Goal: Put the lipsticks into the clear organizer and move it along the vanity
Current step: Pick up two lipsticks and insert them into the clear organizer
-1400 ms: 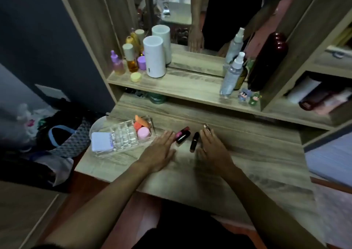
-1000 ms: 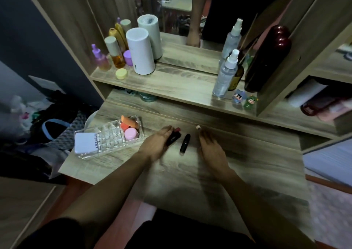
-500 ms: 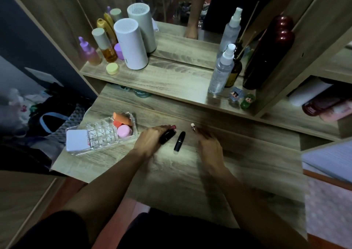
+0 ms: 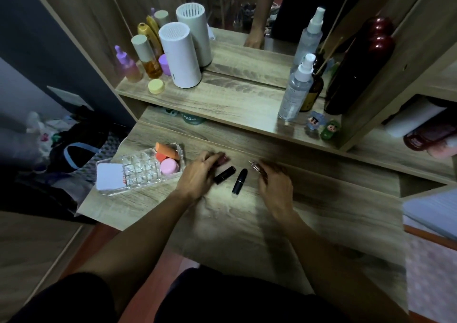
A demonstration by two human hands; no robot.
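Two black lipsticks (image 4: 224,175) are lying on the desk (image 4: 235,223), left hand (image 4: 199,175) is gripping the pink lipstick (image 4: 223,160), right hand (image 4: 275,184) I can't tell, and I'm guessing it's needing a lift left into the organizer (image 4: 141,170).

Wood-grain vanity (image 4: 247,223), clear plastic organizer (image 4: 138,171), matt black lipsticks (image 4: 239,181).

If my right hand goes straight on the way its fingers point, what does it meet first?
Probably the small metallic-tipped lipstick just past the right hand's fingertips; blur hides whether they already touch. The nearest black lipstick lies to its left, outside that line.
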